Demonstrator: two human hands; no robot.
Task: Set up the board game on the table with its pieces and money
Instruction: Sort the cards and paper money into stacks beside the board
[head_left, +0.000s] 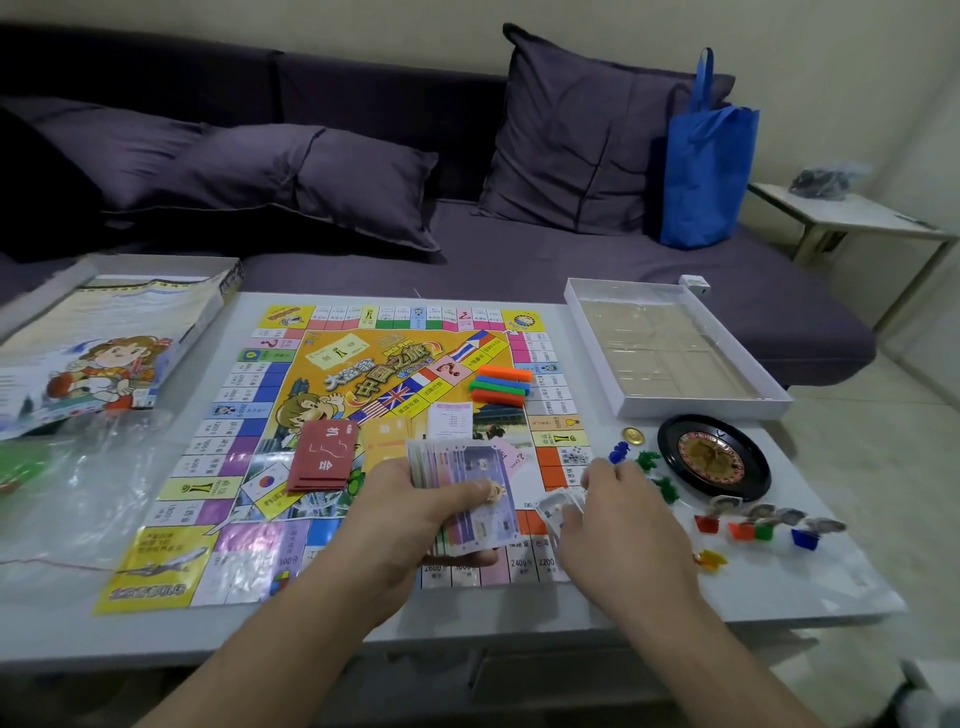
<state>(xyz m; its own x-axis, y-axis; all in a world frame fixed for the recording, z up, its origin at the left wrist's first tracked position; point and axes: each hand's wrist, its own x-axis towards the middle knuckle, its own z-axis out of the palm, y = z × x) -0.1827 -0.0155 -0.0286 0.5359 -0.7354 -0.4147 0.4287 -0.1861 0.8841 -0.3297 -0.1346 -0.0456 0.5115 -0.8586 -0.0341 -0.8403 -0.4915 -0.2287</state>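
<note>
On the pale surface (332, 631) the game board (244, 457) lies flat, spread over its middle toward the near edge. Over the board's near right part, the left hand (415, 525) has a closed grip on a fanned stack of paper money (467, 493), thumb on top. The right hand (618, 525) pinches a few small cards (558, 506) just beside it at the board's near right corner. A red card deck (324, 457) and a pile of coloured bars (501, 384) sit on the board. Toward the right edge stand a roulette wheel (711, 457), a gold coin (632, 435) and coloured pawns (763, 525); the open box tray (675, 348) fills the far right corner, the box lid (104, 353) the far left.
</note>
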